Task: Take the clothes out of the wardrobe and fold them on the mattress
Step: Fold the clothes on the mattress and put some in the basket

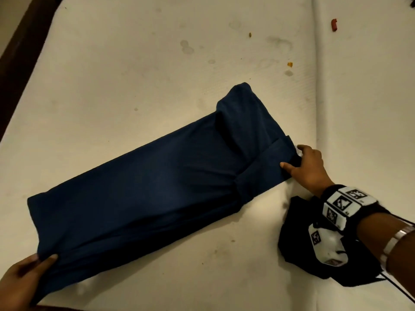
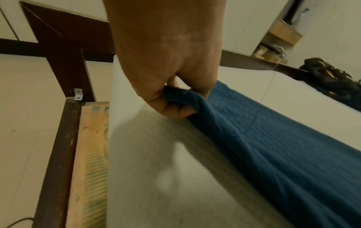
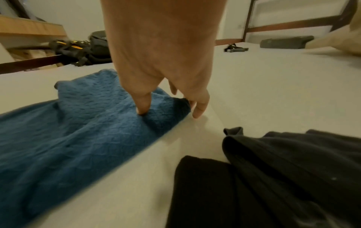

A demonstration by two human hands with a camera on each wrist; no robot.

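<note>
A dark blue garment [image 1: 157, 176] lies folded lengthwise into a long strip across the cream mattress [image 1: 134, 63]. My left hand [image 1: 29, 272] grips its near-left end, the cloth bunched between thumb and curled fingers [image 2: 175, 106]. My right hand [image 1: 298, 162] pinches the far-right corner, thumb on top of the cloth and fingers at its edge. In the right wrist view the thumb presses into the blue garment [image 3: 87, 131] while the other fingers [image 3: 199, 108] reach down past the corner to the mattress [image 3: 273, 92].
A black folded garment [image 1: 314, 243] lies under my right wrist. Small red [image 1: 334, 25] and orange [image 1: 290, 64] scraps dot the mattress. The dark wooden bed frame [image 2: 64, 138] runs along the left edge. A dark backpack [image 3: 84, 49] and a grey bundle [image 3: 285, 42] sit at the far side.
</note>
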